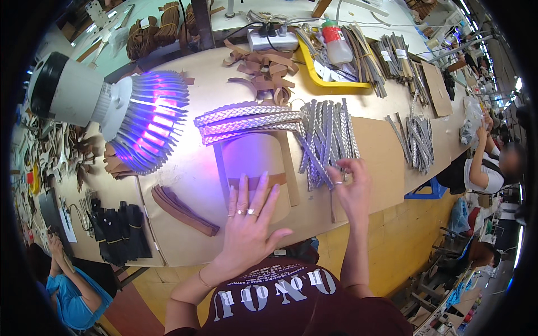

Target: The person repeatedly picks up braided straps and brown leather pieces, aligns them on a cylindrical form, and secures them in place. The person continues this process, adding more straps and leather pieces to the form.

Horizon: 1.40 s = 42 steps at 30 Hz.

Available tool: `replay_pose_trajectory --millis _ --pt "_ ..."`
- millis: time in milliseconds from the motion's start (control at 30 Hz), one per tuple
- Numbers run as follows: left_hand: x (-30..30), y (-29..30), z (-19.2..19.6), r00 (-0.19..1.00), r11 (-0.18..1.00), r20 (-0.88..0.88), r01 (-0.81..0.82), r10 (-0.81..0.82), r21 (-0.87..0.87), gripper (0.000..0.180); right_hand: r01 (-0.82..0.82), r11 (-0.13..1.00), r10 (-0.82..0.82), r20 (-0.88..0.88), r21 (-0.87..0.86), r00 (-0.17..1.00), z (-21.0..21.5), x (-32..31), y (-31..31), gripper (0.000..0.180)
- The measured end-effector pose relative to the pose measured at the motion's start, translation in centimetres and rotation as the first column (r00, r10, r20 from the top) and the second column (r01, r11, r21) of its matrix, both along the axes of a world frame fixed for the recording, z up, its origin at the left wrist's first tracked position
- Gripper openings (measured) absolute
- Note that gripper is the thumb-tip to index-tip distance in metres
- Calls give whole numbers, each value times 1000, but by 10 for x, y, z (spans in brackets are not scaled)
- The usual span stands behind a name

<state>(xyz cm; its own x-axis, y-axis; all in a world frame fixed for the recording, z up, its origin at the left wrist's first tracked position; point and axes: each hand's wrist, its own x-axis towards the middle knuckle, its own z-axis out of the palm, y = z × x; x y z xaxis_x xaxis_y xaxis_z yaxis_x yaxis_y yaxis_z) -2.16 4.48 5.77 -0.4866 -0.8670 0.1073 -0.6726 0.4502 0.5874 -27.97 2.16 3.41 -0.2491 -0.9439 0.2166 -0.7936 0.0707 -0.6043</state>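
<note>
Braided silver strips (330, 131) run lengthwise away from the nearer right hand (353, 187), half-curled, grip unclear; the left hand (247, 227) lies spread on a brown strip (278, 180).

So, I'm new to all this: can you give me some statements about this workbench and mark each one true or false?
1. The finned lamp glows purple-pink. True.
2. The right hand touches the lamp. False: the right hand is at the near end of the loose pile of braided silver straps.
3. The left hand is spread over a flat brown strip. True.
4. The tray beyond the straps is blue. False: the tray is yellow.
5. The black strips lie to the right of both hands. False: the black strips lie to the left.
6. Rings show on both hands. True.
</note>
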Motion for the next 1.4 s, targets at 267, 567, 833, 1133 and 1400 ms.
replay_pose_trajectory --millis 267,567,833,1133,1400 --pt "-20 4 1 992 997 120 -41 49 -67 67 3 991 46 -360 133 932 -10 27 -11 25" --pt "-11 15 -10 990 981 40 -124 132 -149 59 3 998 15 -313 56 950 -10 14 3 20" --pt "8 22 -10 986 964 -47 -167 161 -206 39 20 999 -6 -275 50 961 -15 15 3 19" --pt "-6 24 -10 953 923 -225 107 -201 -369 26 -48 996 42 -75 -73 996 1 13 17 16" --pt "-29 37 -25 903 889 -229 261 -363 -377 22 390 887 -404 -7 -246 915 -8 -47 -11 20"
